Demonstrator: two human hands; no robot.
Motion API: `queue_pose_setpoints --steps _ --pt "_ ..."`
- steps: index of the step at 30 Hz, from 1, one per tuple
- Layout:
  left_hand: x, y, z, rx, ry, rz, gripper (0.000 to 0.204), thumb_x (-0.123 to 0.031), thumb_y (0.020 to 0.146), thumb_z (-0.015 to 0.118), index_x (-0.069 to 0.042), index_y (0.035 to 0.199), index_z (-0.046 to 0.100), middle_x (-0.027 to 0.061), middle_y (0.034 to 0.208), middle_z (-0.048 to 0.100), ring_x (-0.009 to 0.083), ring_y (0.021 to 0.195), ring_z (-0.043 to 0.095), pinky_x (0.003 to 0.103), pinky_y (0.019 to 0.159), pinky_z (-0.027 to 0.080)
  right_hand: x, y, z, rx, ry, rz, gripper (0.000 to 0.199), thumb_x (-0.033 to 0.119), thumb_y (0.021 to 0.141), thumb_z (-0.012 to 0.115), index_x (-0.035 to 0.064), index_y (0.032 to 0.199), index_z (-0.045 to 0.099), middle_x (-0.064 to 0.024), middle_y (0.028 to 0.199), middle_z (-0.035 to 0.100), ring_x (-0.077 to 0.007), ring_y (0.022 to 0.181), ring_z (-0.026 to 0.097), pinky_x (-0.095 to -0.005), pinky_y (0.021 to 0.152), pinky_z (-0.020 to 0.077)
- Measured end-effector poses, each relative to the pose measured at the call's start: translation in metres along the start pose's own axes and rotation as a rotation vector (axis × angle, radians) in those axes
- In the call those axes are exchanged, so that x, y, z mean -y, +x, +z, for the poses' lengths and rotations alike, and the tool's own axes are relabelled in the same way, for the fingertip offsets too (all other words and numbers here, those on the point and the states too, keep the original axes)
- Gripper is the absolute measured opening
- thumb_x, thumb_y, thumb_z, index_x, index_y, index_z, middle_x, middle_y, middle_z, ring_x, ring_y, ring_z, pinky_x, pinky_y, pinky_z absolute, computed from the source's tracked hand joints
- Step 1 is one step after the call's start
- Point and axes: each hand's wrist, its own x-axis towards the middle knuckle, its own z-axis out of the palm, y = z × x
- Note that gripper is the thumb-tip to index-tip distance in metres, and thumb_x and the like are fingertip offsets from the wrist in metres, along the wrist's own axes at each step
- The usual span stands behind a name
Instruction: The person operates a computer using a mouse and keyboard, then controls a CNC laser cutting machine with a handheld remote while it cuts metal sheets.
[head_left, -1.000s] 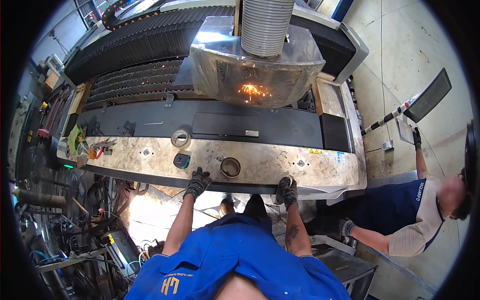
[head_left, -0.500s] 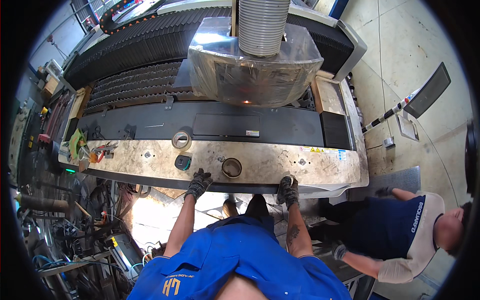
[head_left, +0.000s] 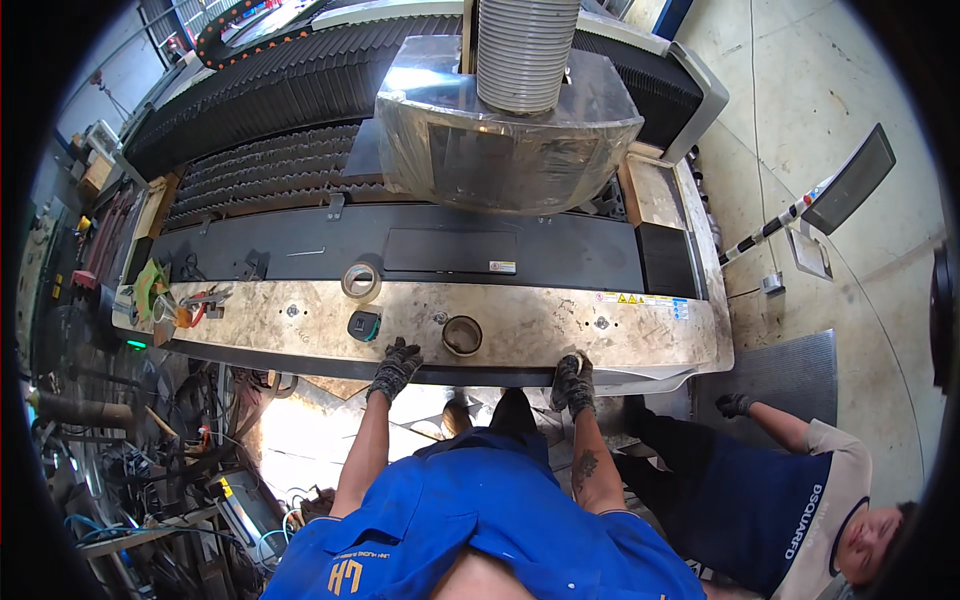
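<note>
My left hand [head_left: 396, 369], in a dark patterned glove, rests on the front edge of the worn metal ledge [head_left: 240, 318] of a large machine, its fingers stretched forward. Just beyond it lies a black and teal tape measure [head_left: 364, 325]. A roll of clear tape [head_left: 360, 281] sits farther back, and a brown tape roll [head_left: 462, 336] lies flat between my hands. My right hand [head_left: 573, 383], gloved too, is at the ledge's edge farther right with its fingers curled. Something small and pale shows at its fingertips; I cannot make out what it is.
A plastic-wrapped machine head [head_left: 510, 160] with a ribbed white hose [head_left: 527, 55] stands over the bed. Pliers and other hand tools [head_left: 200, 305] lie at the ledge's left end. A co-worker [head_left: 740, 490] is at the right, below a monitor on an arm [head_left: 850, 180]. Cluttered scrap and cables fill the left.
The co-worker has shifted lower in the picture, and one gloved hand has moved left. The orange glow under the machine head is gone. My hands stay nearly where they were.
</note>
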Motion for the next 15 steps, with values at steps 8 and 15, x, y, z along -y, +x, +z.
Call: queue_pose_setpoints --steps 8,15 --pt "-0.002 -0.005 -0.001 -0.036 -0.105 -0.037 0.044 -0.036 0.091 0.065 -0.018 0.131 0.062 0.0211 0.155 0.032 0.0374 0.148 0.02 0.041 0.121 0.016 0.02 -0.017 0.003 0.102 0.168 0.049 0.056 0.022 0.095 0.063 0.0208 0.145 0.037 -0.003 0.097 0.059 -0.0128 0.084 0.059 -0.0271 0.074 0.0516" --pt "-0.012 -0.01 -0.004 -0.053 -0.058 -0.013 0.043 -0.036 0.091 0.065 -0.017 0.13 0.063 0.0216 0.154 0.034 0.0365 0.147 0.023 0.041 0.121 0.014 -0.001 -0.004 -0.003 0.127 0.159 -0.019 0.054 0.023 0.096 0.061 0.0212 0.144 0.037 -0.004 0.097 0.059 -0.0128 0.08 0.058 -0.0271 0.068 0.052"
